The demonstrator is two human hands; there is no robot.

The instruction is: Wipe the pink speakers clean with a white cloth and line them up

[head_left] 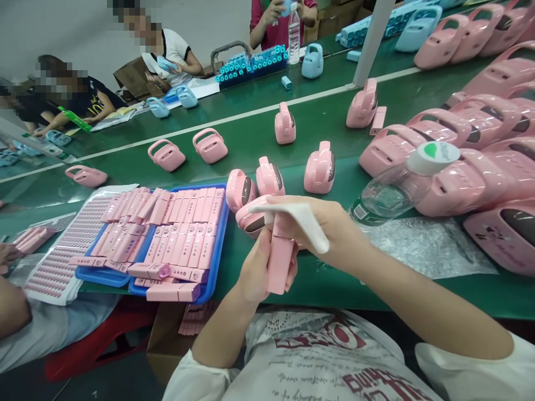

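In my left hand [254,264] is a slim pink rectangular case [279,264], held upright near the table's front edge with my fingers wrapped round it. My right hand [324,214] grips a folded white cloth [308,220], which lies against the upper end of the case; the fingertips there are partly hidden. Just behind both hands stands a rounded pink housing with a carrying handle [249,220], partly covered by the cloth. Two similar pink housings, one with a dark front panel [276,181], sit close behind it.
Blue trays [221,245] of pink rectangular cases lie to the left, beside a printed sticker sheet [69,250]. At right are a plastic bottle [387,192], bubble wrap [430,250] and stacked pink housings [497,172]. Co-workers sit across the green table [167,125].
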